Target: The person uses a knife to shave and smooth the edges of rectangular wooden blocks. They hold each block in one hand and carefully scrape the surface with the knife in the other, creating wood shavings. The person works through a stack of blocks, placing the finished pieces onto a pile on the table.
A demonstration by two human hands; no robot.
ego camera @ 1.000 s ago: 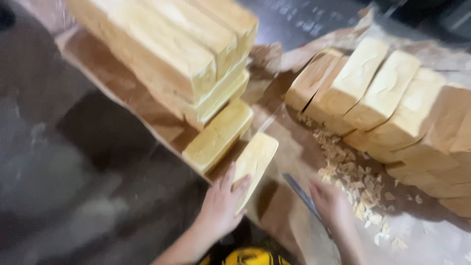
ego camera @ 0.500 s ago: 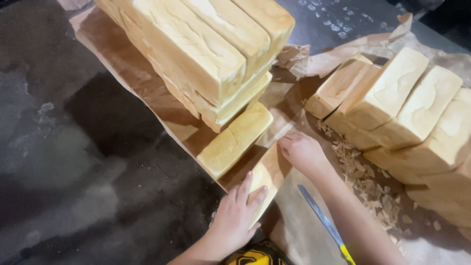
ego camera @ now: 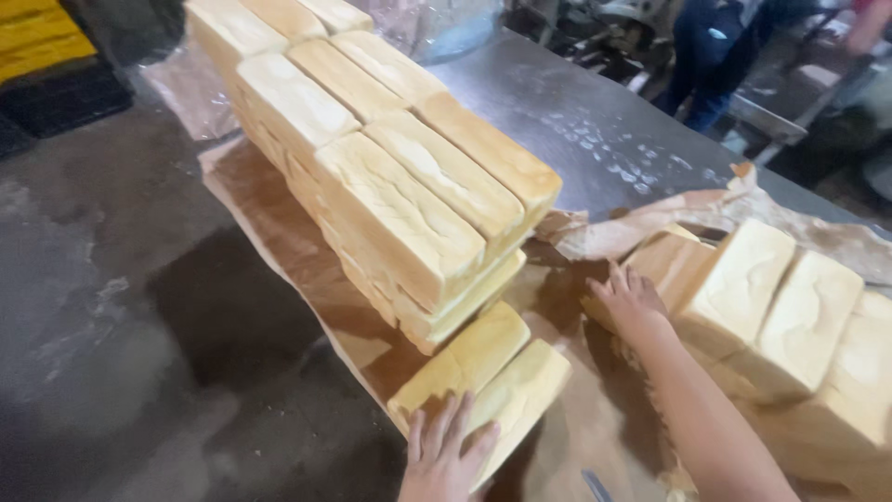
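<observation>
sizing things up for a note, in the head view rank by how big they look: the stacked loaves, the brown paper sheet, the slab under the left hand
1. brown paper sheet
2. stacked loaves
3. slab under the left hand; nearest the camera, yet plainly smallest.

left hand cut off at bottom edge, knife mostly out of frame, background figures blurred

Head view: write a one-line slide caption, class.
Left hand presses a loaf on brown paper; right hand touches another loaf beside a stack.

Both forearms are bare (no sleeves, gloves or rings); left grip, right grip.
</observation>
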